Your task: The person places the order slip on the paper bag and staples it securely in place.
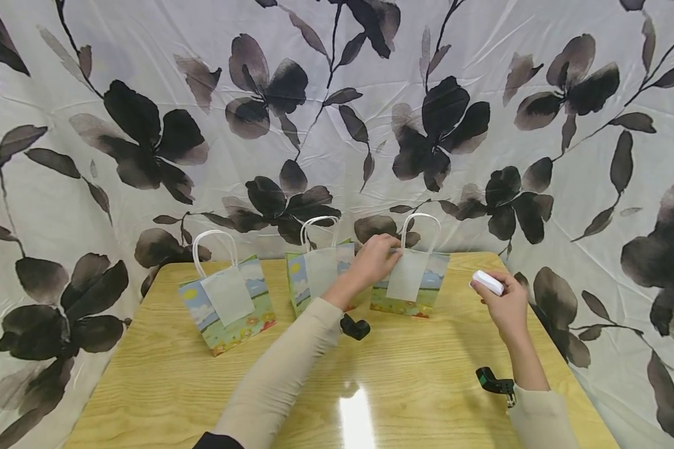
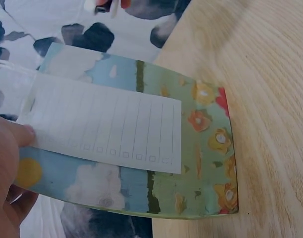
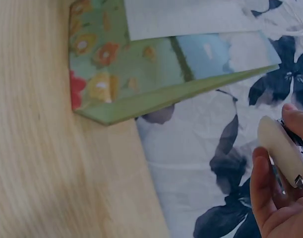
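My left hand [image 1: 373, 259] pinches the top edge of the rightmost paper gift bag [image 1: 438, 280], thumb on the front and fingers behind. A lined white checklist slip [image 2: 111, 124] lies over that bag's front, near the thumb. The bag stands upright, with a painted meadow, flowers and sky on it and white handles on top. To the right of the bag, my right hand [image 1: 505, 305] holds a small white stapler [image 3: 282, 148] between thumb and fingers, raised above the table and apart from the bag.
Two more such bags stand to the left, a middle bag [image 1: 299, 274] partly behind my left forearm and a left bag [image 1: 258, 287], each with a white slip on its front. The wooden table [image 1: 415, 374] ends at a floral cloth [image 1: 359, 156] behind.
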`<action>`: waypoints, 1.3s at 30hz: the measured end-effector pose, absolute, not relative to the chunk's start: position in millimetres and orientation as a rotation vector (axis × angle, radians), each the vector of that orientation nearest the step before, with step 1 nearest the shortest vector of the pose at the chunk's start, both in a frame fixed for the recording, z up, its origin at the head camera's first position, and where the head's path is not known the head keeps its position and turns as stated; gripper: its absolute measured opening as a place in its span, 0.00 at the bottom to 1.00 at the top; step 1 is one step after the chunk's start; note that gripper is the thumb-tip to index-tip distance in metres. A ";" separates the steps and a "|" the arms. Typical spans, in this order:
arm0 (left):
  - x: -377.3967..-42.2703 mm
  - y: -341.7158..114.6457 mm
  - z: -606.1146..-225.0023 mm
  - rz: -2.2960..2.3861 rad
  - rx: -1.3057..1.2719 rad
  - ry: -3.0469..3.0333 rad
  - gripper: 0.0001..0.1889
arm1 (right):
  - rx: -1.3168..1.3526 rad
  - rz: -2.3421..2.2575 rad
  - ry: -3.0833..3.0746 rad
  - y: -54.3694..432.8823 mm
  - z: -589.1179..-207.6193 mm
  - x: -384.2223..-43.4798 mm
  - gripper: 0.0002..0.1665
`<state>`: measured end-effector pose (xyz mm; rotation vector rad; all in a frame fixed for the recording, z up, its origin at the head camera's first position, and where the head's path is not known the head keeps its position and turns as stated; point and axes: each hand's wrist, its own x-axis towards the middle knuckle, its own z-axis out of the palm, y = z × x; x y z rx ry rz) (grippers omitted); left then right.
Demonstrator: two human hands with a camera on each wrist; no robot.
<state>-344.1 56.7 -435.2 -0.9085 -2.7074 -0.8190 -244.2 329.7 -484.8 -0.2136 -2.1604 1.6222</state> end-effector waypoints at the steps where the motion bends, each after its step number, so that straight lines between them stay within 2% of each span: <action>1: -344.2 55.6 -434.3 -0.816 -0.903 -2.710 0.13 | -0.218 1.593 -2.176 329.5 -486.8 -244.4 0.23; 8: -344.3 50.2 -429.2 -0.870 -0.869 -2.635 0.20 | -0.303 1.414 -2.286 329.4 -500.4 -242.1 0.22; 13: -328.1 47.8 -414.6 -0.916 -0.838 -2.493 0.23 | -0.304 1.335 -2.341 332.4 -510.0 -238.6 0.23; 19: -283.5 29.0 -413.2 -0.906 -0.974 -2.303 0.11 | -0.295 1.304 -2.415 334.9 -529.8 -229.9 0.23; 23: -262.8 9.3 -425.6 -0.883 -1.057 -2.253 0.05 | -0.238 1.305 -2.405 334.7 -535.8 -231.1 0.23; 31: -224.4 -44.7 -464.6 -0.817 -1.115 -2.499 0.05 | -0.229 1.280 -2.480 332.5 -546.8 -231.9 0.23; 39: -197.8 -99.5 -512.5 -0.879 -0.919 -2.774 0.06 | -0.263 1.295 -2.555 336.7 -557.9 -230.7 0.25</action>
